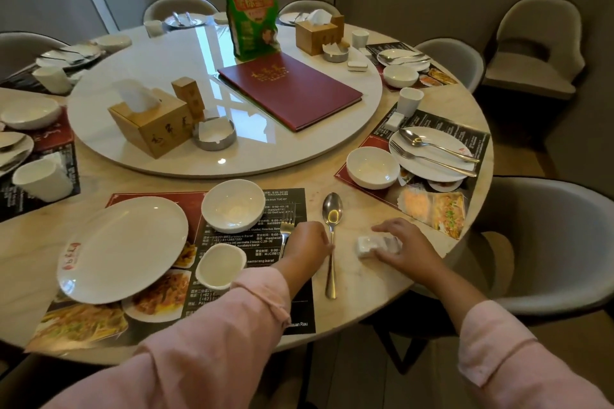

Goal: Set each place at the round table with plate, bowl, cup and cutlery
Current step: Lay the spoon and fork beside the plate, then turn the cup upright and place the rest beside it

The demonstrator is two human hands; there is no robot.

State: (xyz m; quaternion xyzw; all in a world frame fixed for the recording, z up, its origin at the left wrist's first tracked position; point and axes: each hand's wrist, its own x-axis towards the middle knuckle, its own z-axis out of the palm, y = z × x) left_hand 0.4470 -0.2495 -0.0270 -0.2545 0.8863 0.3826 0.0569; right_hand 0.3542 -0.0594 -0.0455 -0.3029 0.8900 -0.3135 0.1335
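At the near place, a white plate (123,249), a white bowl (233,206) and a white cup (220,266) stand on a printed placemat (252,279). My left hand (307,244) grips a fork (287,222) at the placemat's right edge. A spoon (332,242) lies on the bare table just right of that hand. My right hand (403,247) covers a small white cutlery rest (368,246) with bent fingers; whether it holds it I cannot tell.
Other places around the round table (362,292) have plates, bowls and cups, such as the one at right with a plate (432,153). The turntable (212,163) carries tissue boxes, ashtrays, a red menu (290,90) and a green bag. Grey chairs ring the table.
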